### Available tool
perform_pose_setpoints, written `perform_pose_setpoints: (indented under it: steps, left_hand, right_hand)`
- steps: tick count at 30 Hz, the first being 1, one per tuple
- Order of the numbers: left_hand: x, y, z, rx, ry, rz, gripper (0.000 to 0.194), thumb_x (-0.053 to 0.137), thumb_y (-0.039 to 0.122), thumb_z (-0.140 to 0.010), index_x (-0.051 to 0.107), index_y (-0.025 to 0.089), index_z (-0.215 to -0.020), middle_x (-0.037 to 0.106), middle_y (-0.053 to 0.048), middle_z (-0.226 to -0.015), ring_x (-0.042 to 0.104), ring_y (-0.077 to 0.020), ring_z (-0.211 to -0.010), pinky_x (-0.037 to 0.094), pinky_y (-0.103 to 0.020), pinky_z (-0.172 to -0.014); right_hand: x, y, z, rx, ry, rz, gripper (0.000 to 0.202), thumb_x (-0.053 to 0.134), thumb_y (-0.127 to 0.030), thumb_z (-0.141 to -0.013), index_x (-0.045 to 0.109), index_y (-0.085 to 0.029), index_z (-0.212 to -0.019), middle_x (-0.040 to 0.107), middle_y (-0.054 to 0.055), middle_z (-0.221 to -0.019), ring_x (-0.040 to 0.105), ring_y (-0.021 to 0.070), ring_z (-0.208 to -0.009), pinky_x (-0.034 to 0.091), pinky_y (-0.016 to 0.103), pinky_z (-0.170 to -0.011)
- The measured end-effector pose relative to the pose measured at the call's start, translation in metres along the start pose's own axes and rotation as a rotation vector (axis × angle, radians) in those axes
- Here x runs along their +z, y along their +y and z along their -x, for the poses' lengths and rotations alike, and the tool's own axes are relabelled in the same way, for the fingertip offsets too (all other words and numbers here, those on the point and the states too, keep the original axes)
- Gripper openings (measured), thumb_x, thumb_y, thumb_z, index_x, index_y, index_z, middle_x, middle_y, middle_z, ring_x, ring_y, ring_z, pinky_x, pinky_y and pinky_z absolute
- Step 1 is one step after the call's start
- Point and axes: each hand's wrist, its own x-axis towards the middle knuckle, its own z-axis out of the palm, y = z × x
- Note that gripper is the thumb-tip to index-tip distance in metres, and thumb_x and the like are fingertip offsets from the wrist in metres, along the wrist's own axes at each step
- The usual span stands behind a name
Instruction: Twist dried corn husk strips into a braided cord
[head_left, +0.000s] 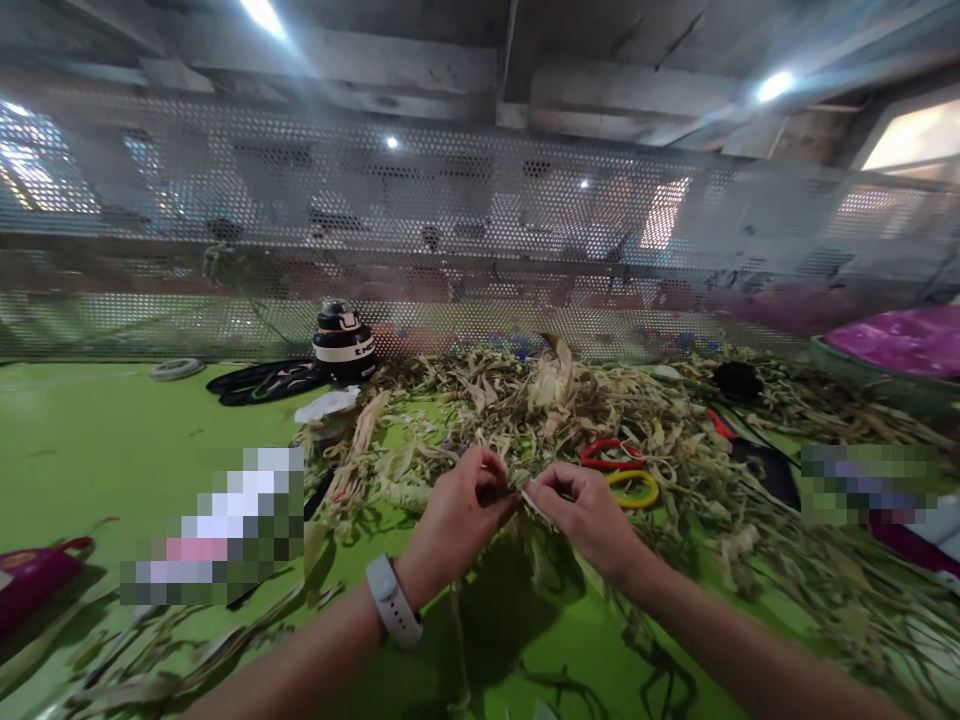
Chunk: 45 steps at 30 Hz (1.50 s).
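My left hand (466,505), with a white wristband (394,602) at the wrist, is closed in a pinch over the pile. Close beside it my right hand (581,508) pinches a thin pale strip of dried husk (534,502), and the fingertips of both hands nearly meet there. A dry strand hangs below my left hand. Beyond the fingers spreads a heap of dried husks and leaves (495,385), pale tan and green. Scissors with one red and one yellow handle loop (634,489) lie just past my right hand, partly buried in the leaves.
A black bottle (344,345) with a white band stands at the back, left of the heap. Perforated metal sheeting (450,220) rises behind the green table (112,430). A pink plastic-covered basin (900,345) sits at the far right. A magenta object (41,580) lies at left.
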Motion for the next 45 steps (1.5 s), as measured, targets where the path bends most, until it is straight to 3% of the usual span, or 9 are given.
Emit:
perform_pose_setpoints:
  steps: [5, 11, 16, 24, 30, 39, 45]
  left_hand:
    - [0.000, -0.003, 0.000, 0.028, -0.013, -0.013, 0.015, 0.057, 0.026, -0.076, 0.045, 0.020, -0.082, 0.060, 0.003, -0.065, 0.053, -0.0119, -0.060, 0.037, -0.021, -0.054]
    - [0.000, -0.003, 0.001, 0.064, -0.018, -0.011, 0.010, 0.051, 0.021, -0.079, 0.045, 0.020, -0.086, 0.061, 0.003, -0.068, 0.056, -0.0121, -0.062, 0.038, -0.022, -0.056]
    - [-0.001, -0.005, -0.001, 0.061, -0.040, 0.007, 0.012, 0.051, 0.021, -0.079, 0.044, 0.021, -0.089, 0.063, 0.003, -0.068, 0.057, -0.0132, -0.063, 0.040, -0.023, -0.058]
    - [-0.004, 0.000, -0.002, 0.058, -0.068, 0.057, 0.015, 0.050, 0.028, -0.081, 0.044, 0.020, -0.093, 0.063, 0.000, -0.076, 0.060, -0.0158, -0.071, 0.043, -0.026, -0.065]
    - [-0.008, 0.002, -0.003, 0.039, -0.089, 0.077, 0.020, 0.049, 0.033, -0.083, 0.041, 0.021, -0.096, 0.061, 0.001, -0.073, 0.056, -0.0142, -0.066, 0.041, -0.024, -0.059]
    - [-0.008, 0.006, -0.002, 0.075, -0.146, 0.112, 0.015, 0.051, 0.026, -0.081, 0.045, 0.019, -0.093, 0.060, -0.001, -0.081, 0.057, -0.0139, -0.077, 0.043, -0.025, -0.070]
    - [-0.007, -0.002, -0.006, -0.070, -0.152, 0.268, 0.028, 0.059, 0.031, -0.076, 0.044, 0.017, -0.095, 0.056, 0.001, -0.073, 0.053, -0.0116, -0.068, 0.040, -0.023, -0.061]
  right_hand:
    - [-0.001, 0.003, -0.004, 0.027, -0.053, -0.049, 0.028, 0.056, -0.037, -0.074, 0.046, -0.016, -0.057, 0.040, -0.006, -0.050, 0.032, 0.0066, -0.047, 0.025, 0.020, -0.044]
    - [0.001, 0.004, -0.005, 0.013, -0.009, -0.074, 0.029, 0.056, -0.040, -0.074, 0.049, -0.016, -0.060, 0.043, -0.005, -0.053, 0.035, 0.0072, -0.049, 0.028, 0.020, -0.046]
    - [0.002, 0.003, -0.004, -0.048, -0.031, -0.088, 0.027, 0.058, -0.040, -0.074, 0.051, -0.015, -0.066, 0.046, -0.004, -0.058, 0.039, 0.0078, -0.053, 0.031, 0.020, -0.049]
    - [0.003, 0.009, -0.007, 0.005, -0.019, -0.197, 0.030, 0.059, -0.045, -0.075, 0.050, -0.016, -0.072, 0.048, -0.004, -0.058, 0.043, 0.0085, -0.054, 0.034, 0.020, -0.050]
    - [-0.001, 0.004, -0.006, 0.017, -0.074, -0.223, 0.026, 0.055, -0.042, -0.078, 0.056, -0.016, -0.076, 0.051, -0.003, -0.064, 0.045, 0.0090, -0.057, 0.036, 0.021, -0.054]
    - [0.001, 0.015, -0.008, -0.044, 0.013, -0.130, 0.023, 0.059, -0.039, -0.075, 0.051, -0.017, -0.075, 0.053, -0.002, -0.065, 0.049, 0.0115, -0.062, 0.039, 0.023, -0.059]
    - [0.003, 0.013, -0.006, -0.012, 0.006, -0.207, 0.028, 0.058, -0.042, -0.076, 0.046, -0.018, -0.084, 0.055, -0.002, -0.070, 0.052, 0.0115, -0.065, 0.041, 0.024, -0.061]
